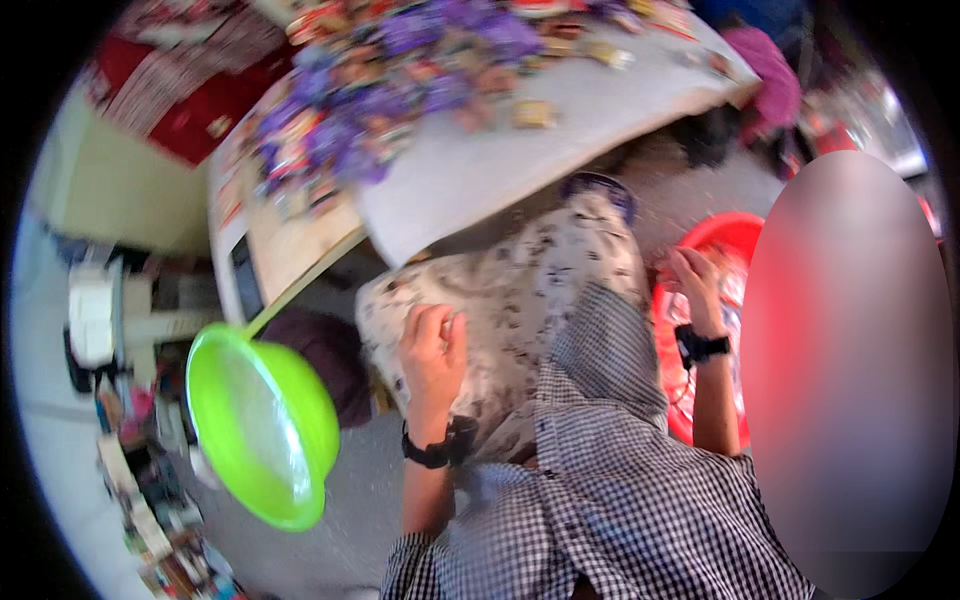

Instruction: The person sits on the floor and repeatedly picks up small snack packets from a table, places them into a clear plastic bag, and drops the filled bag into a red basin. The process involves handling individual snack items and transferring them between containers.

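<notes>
My left hand (433, 351) hovers over my lap with fingers loosely bent and the thumb apart; nothing shows in it. My right hand (699, 289) is over the near side of a red plastic basin (720, 225) at my right. Blur and the bent fingers hide whether it holds anything. Shiny wrapped packets (733, 281) lie inside that basin, partly covered by my arm. In front of me, a table (465, 176) bears a heap of small packets (360, 112), many in purple wrappers. One yellowish packet (534, 114) lies apart from the heap.
A bright green plastic basin (311, 405) stands tilted at my left, beside the table corner. Under the table edge is a dark blue round container (600, 191). A white device (94, 315) and cluttered goods (150, 525) line the left side. A blurred shape covers the right.
</notes>
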Motion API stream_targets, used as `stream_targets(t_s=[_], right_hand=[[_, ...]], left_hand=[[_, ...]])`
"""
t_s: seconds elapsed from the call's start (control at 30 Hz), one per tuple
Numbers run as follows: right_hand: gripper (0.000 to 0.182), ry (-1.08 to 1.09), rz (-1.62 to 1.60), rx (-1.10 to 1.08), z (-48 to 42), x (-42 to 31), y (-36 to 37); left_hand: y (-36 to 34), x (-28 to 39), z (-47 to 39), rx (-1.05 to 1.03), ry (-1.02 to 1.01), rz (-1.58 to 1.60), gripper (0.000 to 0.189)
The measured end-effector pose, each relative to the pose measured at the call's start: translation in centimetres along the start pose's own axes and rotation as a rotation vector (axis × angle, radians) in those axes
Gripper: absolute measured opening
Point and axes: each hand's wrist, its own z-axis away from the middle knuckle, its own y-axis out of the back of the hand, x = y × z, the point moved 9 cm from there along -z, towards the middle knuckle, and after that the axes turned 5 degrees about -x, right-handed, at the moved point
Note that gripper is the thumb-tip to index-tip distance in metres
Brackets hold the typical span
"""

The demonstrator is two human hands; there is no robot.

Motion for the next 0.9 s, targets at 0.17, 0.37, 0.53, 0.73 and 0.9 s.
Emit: stream_targets(t_s=[0.17, 0.37, 0.53, 0.73, 0.9], right_hand=[[0.03, 0.175, 0.047, -0.18, -0.4, -4.0, -5.9], [0.03, 0.267, 0.181, -0.299, 0.9, -7.8, -11.5], [0.028, 0.251, 0.199, -0.345, 1.2, -7.8, -12.7], [0.029, 0.222, 0.279, -0.409, 1.8, -6.9, -14.7], [0.029, 0.193, 0.318, -0.419, 2.2, -6.7, -15.6]], left_hand=[[7.2, -2.9, 2.8, 0.166, 0.148, 0.04, 0.009], [19.3, -8.5, 8.4, 0.412, 0.347, -0.016, 0.007], [29.7, -15.5, 12.1, 0.434, 0.569, -0.138, 0.009], [34.8, -29.4, 21.1, 0.237, 0.906, -0.277, 0.019], [33.2, -33.6, 25.8, -0.119, 1.001, -0.583, 0.042]])
